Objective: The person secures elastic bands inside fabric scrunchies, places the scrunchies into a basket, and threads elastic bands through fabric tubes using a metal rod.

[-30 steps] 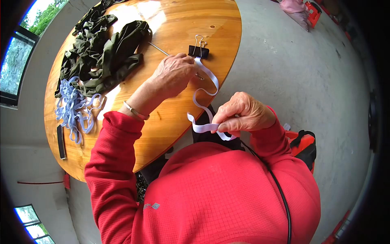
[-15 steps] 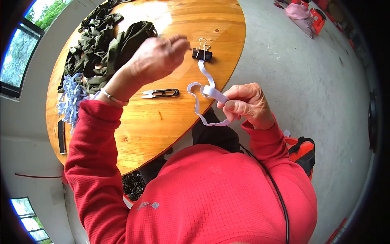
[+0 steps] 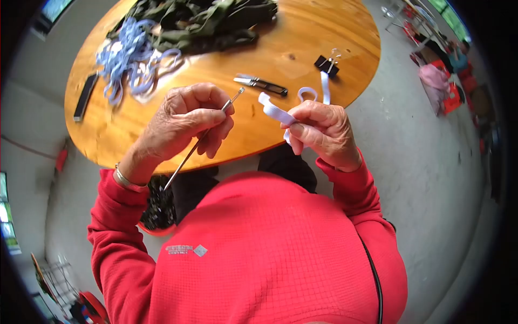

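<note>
My left hand pinches a thin metal rod between thumb and fingers, its small hooked or clip-like tip pointing up and right. Closed on a pale lavender elastic band, my right hand lets a short free end stick out toward the rod tip. A gap separates tip and band. Behind my right hand the band loops and runs up to a black binder clip on the table. Black-handled thread snips lie on the wood just beyond both hands.
Dark green cloth is heaped on the far side of the wooden table. A tangle of light blue strips and a black bar lie at the left. Below the table edge stands a red-rimmed container of dark pieces.
My left hand, blurred near the binder clip before, has come down and left, and the rod now shows clearly in it. My right hand keeps the band, whose free end now points up-left. The view has shifted.
</note>
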Demonstrator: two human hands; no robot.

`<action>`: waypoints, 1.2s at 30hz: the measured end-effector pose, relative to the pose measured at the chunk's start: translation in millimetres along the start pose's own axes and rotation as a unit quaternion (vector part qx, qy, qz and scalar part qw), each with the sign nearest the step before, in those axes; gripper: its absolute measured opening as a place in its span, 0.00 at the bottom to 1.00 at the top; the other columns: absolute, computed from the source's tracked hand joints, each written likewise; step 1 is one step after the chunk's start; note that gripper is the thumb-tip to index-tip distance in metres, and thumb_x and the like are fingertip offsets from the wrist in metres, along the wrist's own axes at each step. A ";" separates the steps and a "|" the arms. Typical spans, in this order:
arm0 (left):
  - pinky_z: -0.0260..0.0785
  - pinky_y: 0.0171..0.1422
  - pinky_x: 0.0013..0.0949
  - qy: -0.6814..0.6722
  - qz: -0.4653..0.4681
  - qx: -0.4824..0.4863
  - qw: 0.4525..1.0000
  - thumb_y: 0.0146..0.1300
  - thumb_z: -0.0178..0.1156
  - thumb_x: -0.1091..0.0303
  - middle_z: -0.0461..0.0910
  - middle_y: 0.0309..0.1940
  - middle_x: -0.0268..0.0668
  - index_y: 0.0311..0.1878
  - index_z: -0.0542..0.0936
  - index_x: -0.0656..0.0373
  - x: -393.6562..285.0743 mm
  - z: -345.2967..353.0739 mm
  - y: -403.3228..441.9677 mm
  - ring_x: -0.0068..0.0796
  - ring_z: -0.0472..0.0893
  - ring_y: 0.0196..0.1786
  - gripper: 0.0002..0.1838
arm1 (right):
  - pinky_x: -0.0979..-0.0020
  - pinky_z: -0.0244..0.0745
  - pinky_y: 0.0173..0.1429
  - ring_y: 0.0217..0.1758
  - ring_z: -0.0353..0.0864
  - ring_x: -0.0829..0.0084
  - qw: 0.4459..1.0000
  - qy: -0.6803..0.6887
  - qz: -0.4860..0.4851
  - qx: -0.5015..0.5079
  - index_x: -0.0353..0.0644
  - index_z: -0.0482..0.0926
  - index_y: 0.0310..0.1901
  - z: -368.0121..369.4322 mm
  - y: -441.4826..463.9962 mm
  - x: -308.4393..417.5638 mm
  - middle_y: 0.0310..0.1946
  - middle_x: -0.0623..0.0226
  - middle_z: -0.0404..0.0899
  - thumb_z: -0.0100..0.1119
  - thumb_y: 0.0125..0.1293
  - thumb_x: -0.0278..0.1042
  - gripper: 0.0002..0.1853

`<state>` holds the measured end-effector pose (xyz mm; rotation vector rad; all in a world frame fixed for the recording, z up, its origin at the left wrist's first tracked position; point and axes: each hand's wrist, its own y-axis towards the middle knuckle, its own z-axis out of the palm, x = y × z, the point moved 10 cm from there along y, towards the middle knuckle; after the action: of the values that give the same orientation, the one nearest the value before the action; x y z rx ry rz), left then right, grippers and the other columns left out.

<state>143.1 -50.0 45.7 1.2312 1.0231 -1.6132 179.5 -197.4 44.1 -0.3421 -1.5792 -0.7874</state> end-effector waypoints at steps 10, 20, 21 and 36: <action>0.58 0.13 0.18 -0.177 0.032 -0.144 0.973 0.65 0.54 0.67 0.74 0.20 0.36 0.46 0.75 0.70 57.9 -14.2 -57.3 0.17 0.68 0.11 0.14 | 0.83 0.67 0.27 0.22 0.73 0.86 0.986 -0.064 0.076 0.136 0.33 0.78 0.40 71.7 16.2 -32.2 0.22 0.72 0.75 0.53 0.63 0.20 0.06; 0.56 0.12 0.18 -0.206 -0.065 -0.068 0.974 0.60 0.58 0.66 0.74 0.17 0.37 0.47 0.75 0.71 79.7 -6.8 -63.8 0.19 0.67 0.10 0.17 | 0.82 0.68 0.27 0.22 0.75 0.84 0.980 -0.070 0.088 0.167 0.32 0.78 0.39 90.9 16.8 -38.8 0.25 0.69 0.77 0.54 0.60 0.19 0.06; 0.57 0.12 0.19 -0.211 -0.066 -0.076 0.972 0.60 0.58 0.66 0.74 0.17 0.37 0.48 0.75 0.71 81.6 -8.9 -62.9 0.19 0.67 0.10 0.18 | 0.82 0.68 0.27 0.23 0.75 0.84 0.979 -0.072 0.095 0.168 0.32 0.78 0.38 90.2 16.2 -38.6 0.25 0.69 0.77 0.54 0.60 0.19 0.06; 0.61 0.14 0.18 -0.253 -0.043 -0.087 0.963 0.62 0.54 0.69 0.80 0.25 0.43 0.46 0.76 0.70 90.8 -18.0 -58.4 0.22 0.75 0.14 0.14 | 0.79 0.69 0.32 0.28 0.76 0.83 0.970 -0.100 0.095 0.201 0.35 0.80 0.35 91.2 17.6 -40.4 0.26 0.69 0.80 0.58 0.58 0.21 0.04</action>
<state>78.4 -27.6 -39.7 0.6135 0.8709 -1.7393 129.1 -115.9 11.4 -0.2755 -1.8178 -0.2780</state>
